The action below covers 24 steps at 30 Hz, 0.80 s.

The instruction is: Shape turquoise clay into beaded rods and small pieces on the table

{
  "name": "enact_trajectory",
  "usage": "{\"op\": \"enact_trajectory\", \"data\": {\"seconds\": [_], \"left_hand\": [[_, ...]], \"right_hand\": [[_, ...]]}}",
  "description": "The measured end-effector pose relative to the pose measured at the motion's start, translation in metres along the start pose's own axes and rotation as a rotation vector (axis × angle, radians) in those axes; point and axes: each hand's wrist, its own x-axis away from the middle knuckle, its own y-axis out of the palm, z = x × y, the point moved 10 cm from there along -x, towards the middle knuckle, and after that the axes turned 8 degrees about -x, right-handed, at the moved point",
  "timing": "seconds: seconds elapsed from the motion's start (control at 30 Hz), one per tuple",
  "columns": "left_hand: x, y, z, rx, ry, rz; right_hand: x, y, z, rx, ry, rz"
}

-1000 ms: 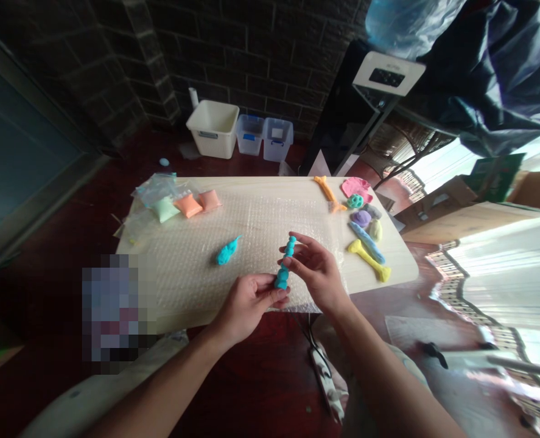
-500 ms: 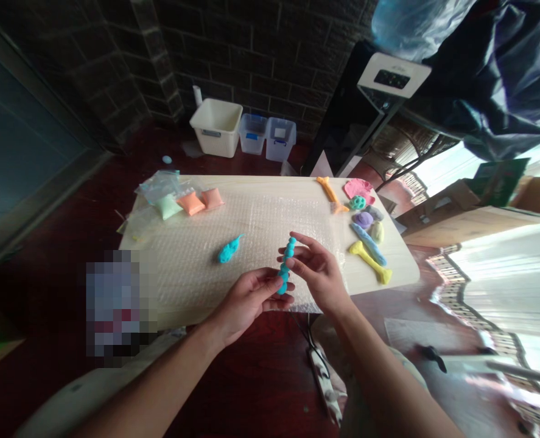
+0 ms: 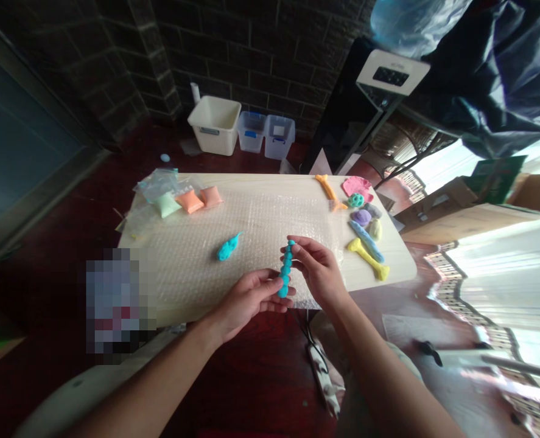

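A turquoise strip of modelling clay point(image 3: 285, 271), shaped like a row of beads that narrows upward, is held nearly upright between my hands above the table's near edge. My left hand point(image 3: 254, 295) grips its thick lower end, thumb in front and fingers behind. At the thin upper end, my right hand point(image 3: 318, 264) pinches the tip between thumb and fingers. To the left, a second turquoise clay piece point(image 3: 227, 248) with a thin tail lies on the bubble wrap point(image 3: 260, 219).
Pale green point(image 3: 167, 205) and orange clay packets point(image 3: 190, 201) lie at the table's back left. Along the right side sit a yellow bone-shaped clay piece point(image 3: 368, 258), a blue clay roll point(image 3: 366, 240), a purple lump point(image 3: 361, 217) and a pink piece point(image 3: 357, 188). Bins point(image 3: 215, 125) stand beyond.
My right thumb has moved from the middle of the clay strip up to its thin tip, and those fingers have closed there. My left hand keeps its grip low down.
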Motion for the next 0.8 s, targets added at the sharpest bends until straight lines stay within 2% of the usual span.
{"op": "enact_trajectory", "data": {"seconds": [0.2, 0.43, 0.67, 0.8], "left_hand": [[-0.001, -0.001, -0.003, 0.019, -0.026, -0.015], [-0.003, -0.012, 0.008, -0.053, 0.081, 0.108], [-0.004, -0.025, 0.021, -0.186, 0.165, 0.214], [-0.003, -0.031, 0.027, -0.204, 0.197, 0.229]], "right_hand": [[-0.001, -0.001, 0.001, 0.012, 0.010, -0.003], [0.000, -0.001, 0.002, -0.023, 0.037, 0.020], [0.001, 0.011, 0.011, 0.047, 0.055, -0.076], [0.003, 0.016, 0.016, 0.116, 0.082, -0.131]]}}
